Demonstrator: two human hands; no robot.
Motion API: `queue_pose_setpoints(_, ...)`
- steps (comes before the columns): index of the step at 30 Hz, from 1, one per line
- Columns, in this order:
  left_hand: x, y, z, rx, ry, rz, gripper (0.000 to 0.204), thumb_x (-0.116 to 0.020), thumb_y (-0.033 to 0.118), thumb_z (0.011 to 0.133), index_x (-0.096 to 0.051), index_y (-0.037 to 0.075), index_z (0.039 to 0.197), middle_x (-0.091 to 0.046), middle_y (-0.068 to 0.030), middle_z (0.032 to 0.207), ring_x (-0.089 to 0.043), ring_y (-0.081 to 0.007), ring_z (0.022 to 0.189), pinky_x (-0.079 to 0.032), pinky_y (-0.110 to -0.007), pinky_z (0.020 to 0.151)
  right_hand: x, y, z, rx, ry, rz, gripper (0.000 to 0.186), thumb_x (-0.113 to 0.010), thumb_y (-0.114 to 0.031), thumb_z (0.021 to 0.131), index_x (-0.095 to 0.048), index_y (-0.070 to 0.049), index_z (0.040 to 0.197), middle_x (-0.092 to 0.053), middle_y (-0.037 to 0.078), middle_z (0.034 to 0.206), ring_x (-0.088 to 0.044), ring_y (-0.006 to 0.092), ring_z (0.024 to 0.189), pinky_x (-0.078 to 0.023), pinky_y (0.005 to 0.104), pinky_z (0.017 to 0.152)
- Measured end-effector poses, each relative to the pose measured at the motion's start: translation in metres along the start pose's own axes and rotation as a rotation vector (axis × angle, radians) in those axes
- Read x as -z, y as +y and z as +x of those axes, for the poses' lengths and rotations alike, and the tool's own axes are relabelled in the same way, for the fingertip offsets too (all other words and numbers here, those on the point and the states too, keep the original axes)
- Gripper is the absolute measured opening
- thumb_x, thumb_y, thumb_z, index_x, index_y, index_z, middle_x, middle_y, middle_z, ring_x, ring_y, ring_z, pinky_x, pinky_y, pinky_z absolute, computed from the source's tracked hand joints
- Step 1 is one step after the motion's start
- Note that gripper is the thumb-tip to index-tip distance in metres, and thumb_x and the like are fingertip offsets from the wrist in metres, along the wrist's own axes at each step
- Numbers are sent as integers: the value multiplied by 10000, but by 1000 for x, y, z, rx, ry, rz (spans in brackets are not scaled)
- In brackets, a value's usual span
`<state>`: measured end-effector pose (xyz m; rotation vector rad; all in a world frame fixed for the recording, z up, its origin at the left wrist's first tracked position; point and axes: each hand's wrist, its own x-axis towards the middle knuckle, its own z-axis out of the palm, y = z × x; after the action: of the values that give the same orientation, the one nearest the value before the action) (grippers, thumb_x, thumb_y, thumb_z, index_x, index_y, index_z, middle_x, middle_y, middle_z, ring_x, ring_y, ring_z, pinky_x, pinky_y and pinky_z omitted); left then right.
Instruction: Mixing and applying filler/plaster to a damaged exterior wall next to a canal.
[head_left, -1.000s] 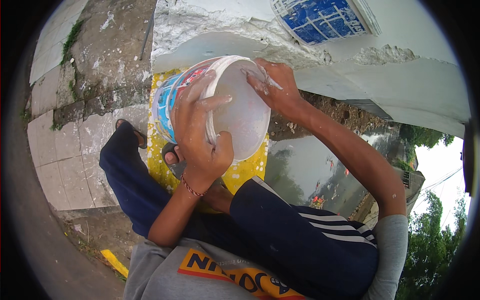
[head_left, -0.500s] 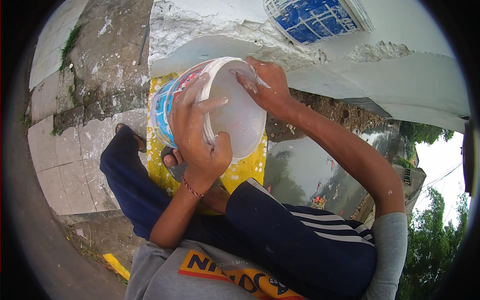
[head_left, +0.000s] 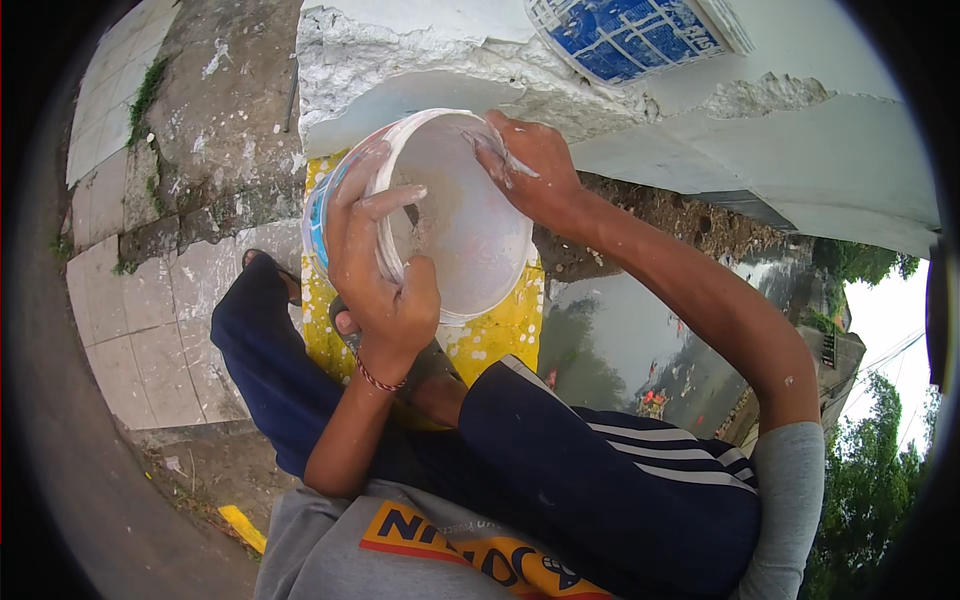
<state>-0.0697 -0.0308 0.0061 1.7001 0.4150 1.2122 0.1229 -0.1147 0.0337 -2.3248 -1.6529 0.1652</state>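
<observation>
A white plastic bucket (head_left: 470, 260) with a blue outer label is tilted, its open mouth turned up toward me. My left hand (head_left: 380, 270) grips the near-left rim, fingers along the outside wall and one finger reaching over the edge. At the far-right rim, my right hand (head_left: 532, 172) is closed on the edge with its thumb side inside the mouth. White smears coat the fingers of both hands. Inside, a greyish-brown residue marks the pale wall and bottom. The bucket's base is mostly hidden.
Beneath the bucket is a yellow ledge (head_left: 495, 345) spotted with white, where my sandalled foot rests. A second bucket (head_left: 630, 35), blue-labelled, stands on the broken white wall (head_left: 400, 45). Water (head_left: 640, 350) lies below at the right, paving tiles (head_left: 130, 340) at the left.
The bucket has tipped so its mouth faces me more, showing more of the inside and less of the label. My left hand has shifted slightly left with the rim; my right hand keeps its hold.
</observation>
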Motion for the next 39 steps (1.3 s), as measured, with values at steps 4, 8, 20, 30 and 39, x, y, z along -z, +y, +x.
queue_pose_setpoints(4, -1, 0, 2, 5, 5, 19, 454, -433, 19, 597, -618, -3, 1011, -554, -232, 1310, -511, -360, 1248, -343, -465, 1092, -2, 1, 2, 10, 10, -58, 283, -526, -227, 939, -552, 27, 1059, -661, 235, 840, -644, 409, 785, -494, 495, 696)
queue_pose_setpoints(8, 1, 1, 2, 2, -8, 34, 461, -432, 15, 595, -615, -5, 1017, -552, -232, 1311, -506, -360, 1257, -348, -461, 1092, -7, 2, 5, -4, 22, -40, 287, -534, -233, 932, -564, 17, 1070, -659, 223, 814, -643, 407, 769, -488, 500, 695)
queue_pose_setpoints(20, -2, 13, 38, 198, -130, -208, 502, -392, -82, 575, -612, -19, 1021, -660, -201, 1141, -602, -300, 1137, -410, -387, 1039, -23, 16, -38, -125, 203, 160, 258, -590, -146, 866, -578, -3, 1080, -638, 257, 784, -627, 438, 786, -477, 516, 728)
queue_pose_setpoints(30, -25, -1, 77, 311, -602, -276, 515, -393, -72, 604, -608, -28, 1070, -690, -163, 1030, -642, -243, 1035, -459, -322, 950, -47, -11, -83, -513, 398, 341, 171, -618, -105, 832, -617, 36, 930, -636, 276, 793, -610, 474, 792, -480, 502, 711)
queue_pose_setpoints(39, -38, -14, 120, 42, -948, 113, 467, -523, 51, 714, -621, -14, 1166, -677, -115, 1108, -617, -202, 1003, -444, -326, 970, -47, -10, -81, -563, 406, 364, 115, -635, -81, 802, -624, 9, 873, -616, 246, 782, -593, 463, 783, -474, 477, 679)
